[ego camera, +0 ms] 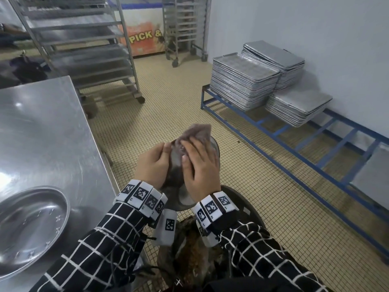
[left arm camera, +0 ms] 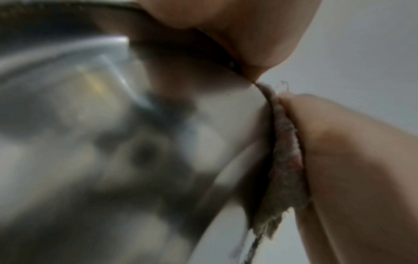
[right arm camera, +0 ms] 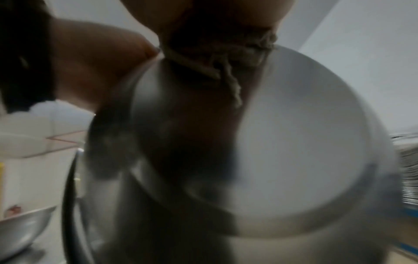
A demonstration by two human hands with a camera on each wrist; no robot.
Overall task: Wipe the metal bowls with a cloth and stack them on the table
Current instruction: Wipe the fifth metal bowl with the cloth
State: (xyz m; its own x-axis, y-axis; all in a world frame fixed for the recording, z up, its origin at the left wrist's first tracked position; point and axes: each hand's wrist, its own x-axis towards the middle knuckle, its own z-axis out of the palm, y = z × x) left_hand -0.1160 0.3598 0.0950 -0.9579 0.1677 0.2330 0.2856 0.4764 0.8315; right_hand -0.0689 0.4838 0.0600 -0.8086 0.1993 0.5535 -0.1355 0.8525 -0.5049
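Both hands work a metal bowl (ego camera: 177,161) in mid-air beside the steel table (ego camera: 42,123).

The left hand (ego camera: 151,165) grips the bowl's edge, fingers curled round it. The right hand (ego camera: 200,165) presses a grey-brown cloth (ego camera: 197,132) against the bowl, fingers spread and nearly straight over it. Another metal bowl (ego camera: 31,226) sits on the table's near corner; stacked baking trays (ego camera: 244,81) rest on a blue rack (ego camera: 315,148).

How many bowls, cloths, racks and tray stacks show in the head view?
Bowls: 2 (held; on table)
Cloths: 1
Racks: 2
Tray stacks: 3
Total: 8
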